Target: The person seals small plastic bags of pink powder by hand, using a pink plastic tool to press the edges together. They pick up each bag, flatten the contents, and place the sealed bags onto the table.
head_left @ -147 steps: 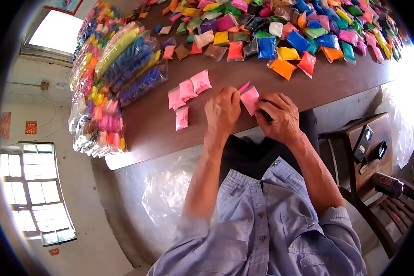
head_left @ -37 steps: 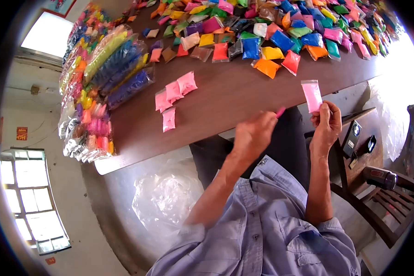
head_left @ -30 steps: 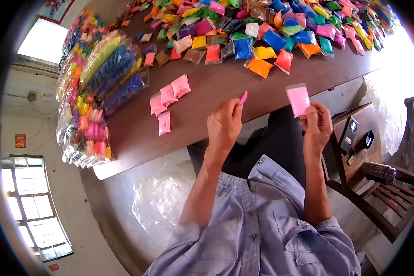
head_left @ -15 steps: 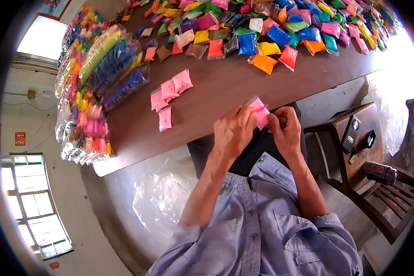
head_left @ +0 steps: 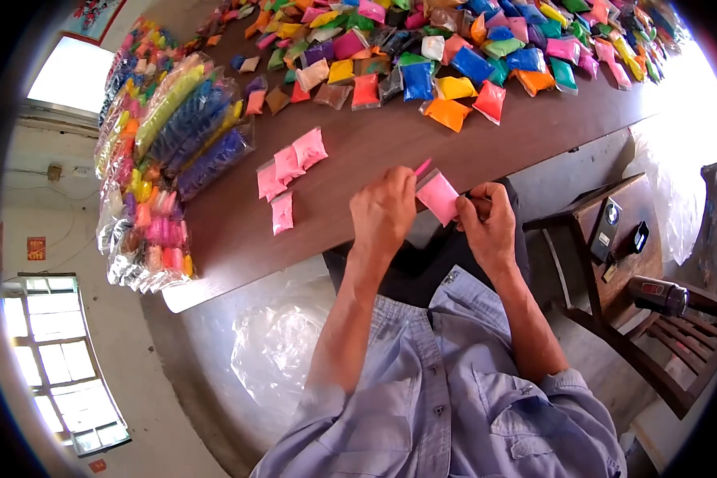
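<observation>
1. The right hand [head_left: 487, 217] is grasping a small pink bag [head_left: 438, 197], pinched near a corner by thumb and fingers. That probably leaves most of the bag uncovered.
2. The left hand [head_left: 384, 209] is curled round a thin pink stick [head_left: 424, 166], and only its tip pokes out. A short grip like that likely makes it easy to steer.
3. The pink bag is up in the air by the front edge of the bench [head_left: 374, 139], between the hands (I can't tell if it touches the left one).
4. It looks like a flat little pillow, tilted, with a clear strip along the end nearest the left hand.
5. Four more pink bags [head_left: 287, 163] lie off to the left, maybe kept away from the big colourful heap [head_left: 474, 65] so they don't get mixed up.
</observation>
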Action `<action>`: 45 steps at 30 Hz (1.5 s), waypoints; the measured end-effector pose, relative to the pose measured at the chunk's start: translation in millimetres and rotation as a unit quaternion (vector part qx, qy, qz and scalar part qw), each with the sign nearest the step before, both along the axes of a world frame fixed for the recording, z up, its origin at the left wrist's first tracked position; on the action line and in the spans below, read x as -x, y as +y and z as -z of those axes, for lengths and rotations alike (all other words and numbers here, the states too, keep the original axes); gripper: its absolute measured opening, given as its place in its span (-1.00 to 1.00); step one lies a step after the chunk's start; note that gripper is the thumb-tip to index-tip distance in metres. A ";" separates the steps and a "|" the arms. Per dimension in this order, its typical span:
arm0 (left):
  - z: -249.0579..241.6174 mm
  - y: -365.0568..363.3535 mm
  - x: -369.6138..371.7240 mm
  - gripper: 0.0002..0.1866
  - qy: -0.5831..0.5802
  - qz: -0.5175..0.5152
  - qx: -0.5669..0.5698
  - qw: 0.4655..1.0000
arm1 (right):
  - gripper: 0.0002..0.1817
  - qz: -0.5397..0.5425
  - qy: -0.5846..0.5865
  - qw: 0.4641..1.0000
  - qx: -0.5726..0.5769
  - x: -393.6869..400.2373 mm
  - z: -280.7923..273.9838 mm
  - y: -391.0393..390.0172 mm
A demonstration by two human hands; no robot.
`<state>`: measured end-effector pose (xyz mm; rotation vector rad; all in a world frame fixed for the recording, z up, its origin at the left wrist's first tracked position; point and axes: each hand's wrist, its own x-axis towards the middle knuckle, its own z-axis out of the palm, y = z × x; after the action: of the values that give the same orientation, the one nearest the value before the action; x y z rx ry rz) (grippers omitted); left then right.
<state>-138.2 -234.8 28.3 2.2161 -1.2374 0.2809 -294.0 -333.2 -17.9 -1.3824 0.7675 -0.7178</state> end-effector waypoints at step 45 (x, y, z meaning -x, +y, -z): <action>5.4 13.4 18.5 -0.92 0.175 0.047 0.132 0.975 | -0.56 -0.079 0.095 0.871 0.475 16.4 -44.1 -4.5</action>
<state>-156.7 -221.4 22.9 1.8756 -1.0405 0.0108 -310.4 -337.7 26.2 -2.4095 0.4238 -0.8812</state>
